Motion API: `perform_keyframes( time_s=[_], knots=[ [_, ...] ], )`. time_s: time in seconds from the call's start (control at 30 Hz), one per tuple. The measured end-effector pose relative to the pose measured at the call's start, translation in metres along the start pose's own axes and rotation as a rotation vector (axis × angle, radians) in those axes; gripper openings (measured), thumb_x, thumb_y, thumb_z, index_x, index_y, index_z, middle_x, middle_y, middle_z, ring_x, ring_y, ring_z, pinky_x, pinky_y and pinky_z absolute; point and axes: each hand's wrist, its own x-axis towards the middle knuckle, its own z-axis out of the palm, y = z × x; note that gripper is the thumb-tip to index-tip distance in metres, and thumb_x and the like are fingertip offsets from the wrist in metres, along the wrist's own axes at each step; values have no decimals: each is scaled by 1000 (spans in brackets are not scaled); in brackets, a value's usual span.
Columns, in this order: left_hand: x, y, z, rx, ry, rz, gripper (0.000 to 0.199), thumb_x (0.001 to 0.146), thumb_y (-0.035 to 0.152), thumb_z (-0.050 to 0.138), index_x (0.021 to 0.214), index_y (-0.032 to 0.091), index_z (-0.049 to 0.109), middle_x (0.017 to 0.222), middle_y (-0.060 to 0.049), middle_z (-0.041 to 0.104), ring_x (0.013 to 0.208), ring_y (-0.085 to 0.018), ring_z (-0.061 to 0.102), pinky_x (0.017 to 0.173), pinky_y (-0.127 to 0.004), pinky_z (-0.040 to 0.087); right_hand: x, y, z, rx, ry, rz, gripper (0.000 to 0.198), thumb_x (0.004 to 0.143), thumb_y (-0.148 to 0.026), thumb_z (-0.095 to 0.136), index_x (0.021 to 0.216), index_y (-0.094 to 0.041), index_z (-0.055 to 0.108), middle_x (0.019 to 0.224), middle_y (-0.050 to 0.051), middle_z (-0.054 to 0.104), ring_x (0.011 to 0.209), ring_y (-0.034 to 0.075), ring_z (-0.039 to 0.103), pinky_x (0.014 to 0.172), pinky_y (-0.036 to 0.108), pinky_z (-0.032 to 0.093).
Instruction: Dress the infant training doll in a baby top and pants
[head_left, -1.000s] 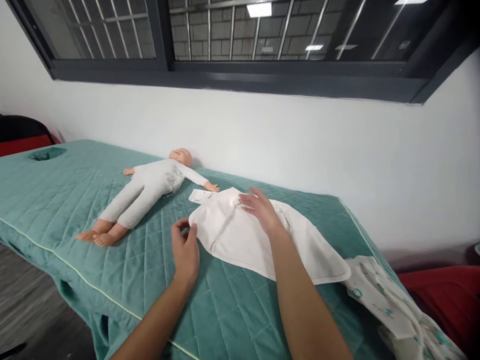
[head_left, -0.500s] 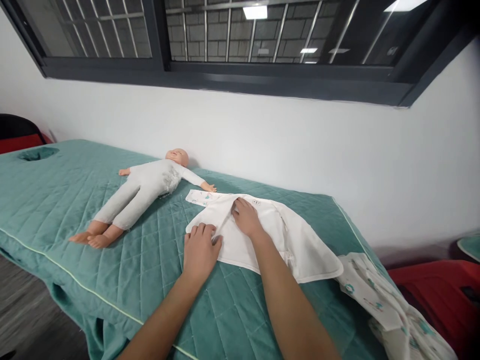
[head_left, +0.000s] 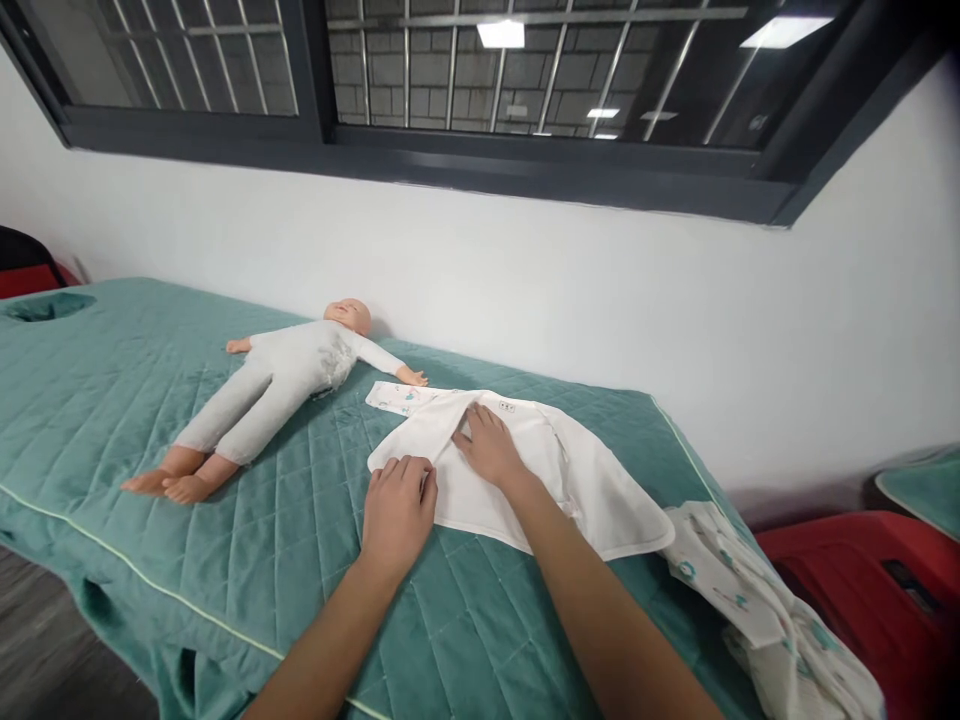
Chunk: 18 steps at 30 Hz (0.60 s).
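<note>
White garment (head_left: 537,452) under left hand (head_left: 399,510) and right hand (head_left: 491,448), tiny print (head_left: 507,406) illegible

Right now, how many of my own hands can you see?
2: the left hand at the near-left edge of the white garment, and the right hand near its middle.

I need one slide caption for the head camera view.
Left hand and right hand on a white garment, spread over a green bed beside a doll.
</note>
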Motion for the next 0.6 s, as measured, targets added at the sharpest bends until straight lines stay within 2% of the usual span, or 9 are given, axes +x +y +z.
perform_keyframes(
  time_s=[0.07,0.1,0.13,0.2,0.27,0.37,0.43,0.53,0.6],
  knots=[
    [-1,2,-2,-37,6,52,14,94,19,45,87,20,58,79,-3,64,80,-22,56,76,-35,40,-10,15,-18,4,-1,8,50,95,-40,49,139,-15,50,152,12,43,142,23,34,115,36,26],
    [-2,3,-4,-57,9,74,15,94,19,45,86,20,57,78,-3,63,79,-21,55,75,-35,41,-15,28,-32,4,19,47,47,96,-39,48,137,-18,51,150,10,46,141,21,37,115,33,27],
    [-3,4,-5,-76,9,94,16,94,19,44,86,20,57,77,-3,62,78,-21,54,75,-35,41,-21,44,-47,-3,56,149,43,96,-39,46,135,-22,53,146,7,51,136,18,43,112,31,31],
    [-4,8,-7,-111,-5,131,18,95,20,43,86,20,58,77,-3,61,78,-20,54,75,-35,42,-35,78,-79,-41,87,317,40,97,-37,40,127,-18,58,133,13,61,121,23,57,102,37,41],
    [-3,14,-6,-164,-42,174,18,95,19,42,88,20,59,80,-4,62,80,-20,55,77,-36,44,-50,109,-106,-94,91,480,41,95,-40,40,111,-11,65,114,23,67,105,32,64,90,49,46],
    [3,31,2,-354,-139,180,18,95,20,44,95,20,62,92,-5,66,92,-22,58,86,-38,46,-67,132,-126,-168,-61,655,47,91,-56,43,95,-15,67,103,20,69,97,36,65,82,50,47],
    [13,48,12,-561,-221,85,19,94,23,46,100,20,64,101,-6,68,98,-22,60,91,-38,46,-72,132,-128,-183,-117,643,46,90,-58,42,91,-20,67,100,14,70,96,33,65,79,46,47],
    [40,78,33,-887,-353,-158,20,91,29,55,103,18,66,110,-8,69,101,-22,63,94,-37,47,-74,117,-127,-176,-76,566,37,90,-52,44,87,-23,66,94,10,70,90,29,64,74,38,45],
    [60,98,47,-1131,-434,-328,20,87,30,61,100,16,67,106,-10,70,99,-22,64,92,-36,49,-77,103,-126,-170,-41,535,33,91,-48,45,85,-23,66,90,8,70,86,27,64,71,35,43]
  ],
)
